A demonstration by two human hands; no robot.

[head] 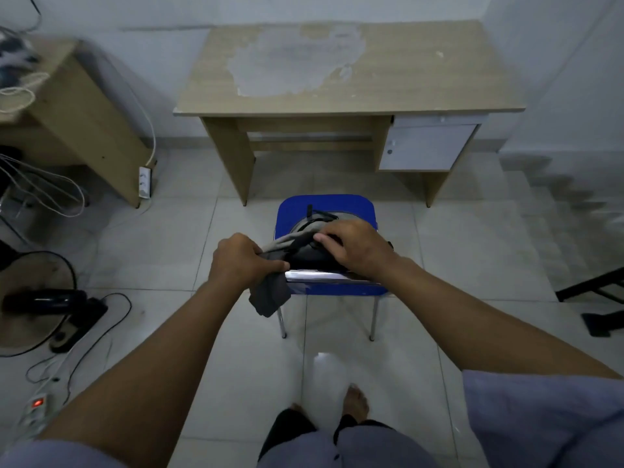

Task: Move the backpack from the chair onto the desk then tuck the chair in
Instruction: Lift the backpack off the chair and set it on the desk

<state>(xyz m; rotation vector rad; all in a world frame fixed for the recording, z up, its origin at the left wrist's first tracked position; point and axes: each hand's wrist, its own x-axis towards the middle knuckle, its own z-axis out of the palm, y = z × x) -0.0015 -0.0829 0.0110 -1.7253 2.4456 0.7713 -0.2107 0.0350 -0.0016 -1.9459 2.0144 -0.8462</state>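
Observation:
A grey and black backpack [305,256] rests on a blue chair [354,207] that stands pulled out in front of a beige wooden desk [422,82]. My left hand [241,261] is closed around a grey shoulder strap at the backpack's left side, and the strap's end hangs over the chair's backrest. My right hand [353,246] grips the top of the backpack near its handle. Most of the backpack is hidden under my hands.
The desk has a worn patch on top and a white drawer unit [425,146] at its right. A second desk [77,113] with cables stands at left. A fan [37,298], cords and a power strip [35,405] lie on the tiled floor at left. My bare feet [354,400] are behind the chair.

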